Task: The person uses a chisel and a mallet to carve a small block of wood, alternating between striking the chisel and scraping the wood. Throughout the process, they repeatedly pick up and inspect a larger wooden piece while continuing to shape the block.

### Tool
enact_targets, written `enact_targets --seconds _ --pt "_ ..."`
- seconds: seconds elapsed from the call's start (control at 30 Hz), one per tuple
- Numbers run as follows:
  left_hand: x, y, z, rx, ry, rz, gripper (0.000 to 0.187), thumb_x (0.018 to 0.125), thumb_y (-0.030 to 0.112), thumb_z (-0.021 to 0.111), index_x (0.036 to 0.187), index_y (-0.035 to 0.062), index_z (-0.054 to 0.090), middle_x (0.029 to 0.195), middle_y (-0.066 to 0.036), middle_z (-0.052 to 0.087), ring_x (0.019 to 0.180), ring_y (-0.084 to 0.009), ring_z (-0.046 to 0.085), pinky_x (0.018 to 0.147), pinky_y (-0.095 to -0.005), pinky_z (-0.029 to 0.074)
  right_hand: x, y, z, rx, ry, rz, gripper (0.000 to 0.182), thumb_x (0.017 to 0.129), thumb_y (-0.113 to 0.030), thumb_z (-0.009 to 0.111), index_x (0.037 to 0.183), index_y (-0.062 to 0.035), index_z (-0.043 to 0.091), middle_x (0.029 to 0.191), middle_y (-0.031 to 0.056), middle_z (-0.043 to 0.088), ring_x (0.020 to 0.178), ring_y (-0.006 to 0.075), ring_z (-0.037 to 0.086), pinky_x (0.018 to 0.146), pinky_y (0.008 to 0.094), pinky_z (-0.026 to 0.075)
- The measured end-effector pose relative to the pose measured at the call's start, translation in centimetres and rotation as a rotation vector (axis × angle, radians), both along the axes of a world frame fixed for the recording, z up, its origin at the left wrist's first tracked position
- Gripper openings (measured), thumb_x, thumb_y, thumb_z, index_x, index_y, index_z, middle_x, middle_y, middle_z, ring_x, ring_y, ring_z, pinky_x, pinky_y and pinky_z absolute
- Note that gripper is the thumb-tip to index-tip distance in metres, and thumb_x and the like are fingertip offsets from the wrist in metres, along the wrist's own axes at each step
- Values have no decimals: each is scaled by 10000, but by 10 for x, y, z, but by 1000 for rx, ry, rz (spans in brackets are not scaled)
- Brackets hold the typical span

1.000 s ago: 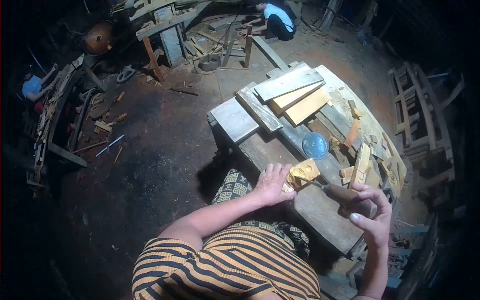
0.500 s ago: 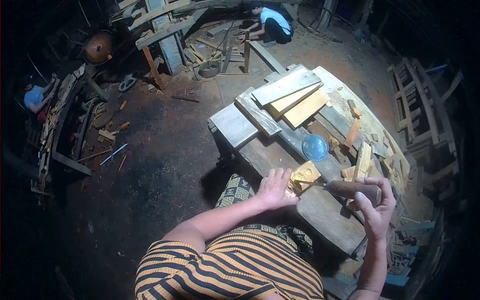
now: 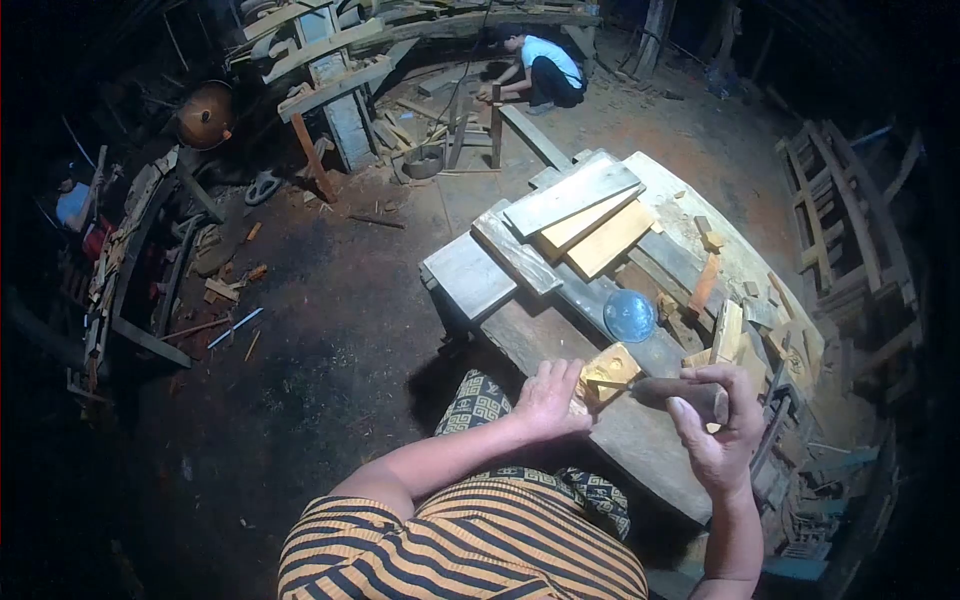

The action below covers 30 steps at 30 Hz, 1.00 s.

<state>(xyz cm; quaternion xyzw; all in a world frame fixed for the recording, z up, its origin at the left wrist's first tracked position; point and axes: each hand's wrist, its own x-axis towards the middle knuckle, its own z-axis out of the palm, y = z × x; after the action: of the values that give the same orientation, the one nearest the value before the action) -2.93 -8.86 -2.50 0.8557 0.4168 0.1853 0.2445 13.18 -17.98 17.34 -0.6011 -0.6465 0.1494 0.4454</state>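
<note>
My left hand [image 3: 552,400] is closed around the near end of a yellow wooden block [image 3: 615,362], pinning it on the dark plank bench [image 3: 645,445]. The block has a carved hollow and a round mark on its upper face. In my right hand [image 3: 728,440] is a chisel [image 3: 680,397] with a thick brown wooden handle, held between thumb and fingers. Its narrow blade points left, and the tip lies at the carved part of the block, close to my left fingers.
Beyond the block lie a round bluish disc [image 3: 630,316] and stacked boards [image 3: 572,190]. Wood offcuts [image 3: 727,330] clutter the bench's right side. One person [image 3: 548,70] crouches at the back; another person [image 3: 72,205] is at far left. A wooden rack [image 3: 850,215] stands right.
My right hand and the chisel have moved left toward the block, with the blade further over its carved part. My left hand still holds the block.
</note>
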Motion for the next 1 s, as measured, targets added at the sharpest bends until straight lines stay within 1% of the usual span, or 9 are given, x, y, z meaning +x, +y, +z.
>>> enact_targets --seconds 0.03,0.37,0.6,0.67,0.7,0.73,0.8,0.9,1.0 --pt "0 0 -2 8 -4 3 907 640 465 749 1328 22 359 1117 -161 459 1046 -341 455 858 -464 467 1 2 -2 81 -109 14 298 745 -37 736 993 -7 574 864 98 626 764 166 641 645 255 490" --pt "1 -1 -2 24 -15 22 907 628 471 766 1316 31 370 1089 -163 478 1018 -347 473 841 -463 472 -1 4 -9 130 -105 18 300 717 -20 740 970 5 579 854 120 632 761 207 660 679 281 503" --pt "0 0 -1 27 -36 21 891 643 492 755 1310 30 387 1092 -169 479 1019 -344 474 846 -460 467 6 -4 -12 147 -114 36 297 709 7 717 971 4 578 871 117 636 784 198 657 695 267 496" --pt "-2 1 -5 35 -36 -5 902 655 510 748 1318 21 382 1100 -174 476 1016 -342 472 851 -455 464 18 -12 -23 -36 156 -151 288 729 13 702 985 -5 571 903 99 643 805 165 645 719 247 487" --pt "-2 0 -7 32 -38 0 902 655 510 748 1318 21 382 1100 -174 476 1016 -342 472 851 -455 464 18 -13 -16 -24 245 -154 273 754 14 682 999 -18 565 937 83 646 832 132 628 749 233 481" --pt "-2 0 -9 57 -52 -5 911 662 519 743 1323 12 376 1104 -176 474 1009 -341 471 848 -454 464 27 -16 -20 -94 345 -193 257 775 1 669 1006 -19 557 958 86 645 797 105 615 713 234 490" --pt "-2 1 -10 86 -66 -12 920 668 528 738 1327 3 370 1108 -178 471 1002 -341 470 846 -453 464 33 -19 -20 -58 436 -191 254 777 -1 652 1008 -19 549 955 94 645 746 108 617 623 222 501" --pt "-1 1 -7 89 -45 -10 930 679 542 726 1330 -13 363 1107 -180 470 990 -340 469 840 -450 466 40 -27 -26 -40 454 -179 274 763 -8 646 1015 -19 539 982 114 639 712 112 619 537 210 502" --pt "0 -1 -7 96 -39 7 922 680 546 721 1322 -16 372 1097 -178 473 981 -336 471 828 -446 469 45 -35 -37 -39 533 -193 296 744 -11 649 1017 -22 536 1012 133 629 719 123 626 517 211 516"
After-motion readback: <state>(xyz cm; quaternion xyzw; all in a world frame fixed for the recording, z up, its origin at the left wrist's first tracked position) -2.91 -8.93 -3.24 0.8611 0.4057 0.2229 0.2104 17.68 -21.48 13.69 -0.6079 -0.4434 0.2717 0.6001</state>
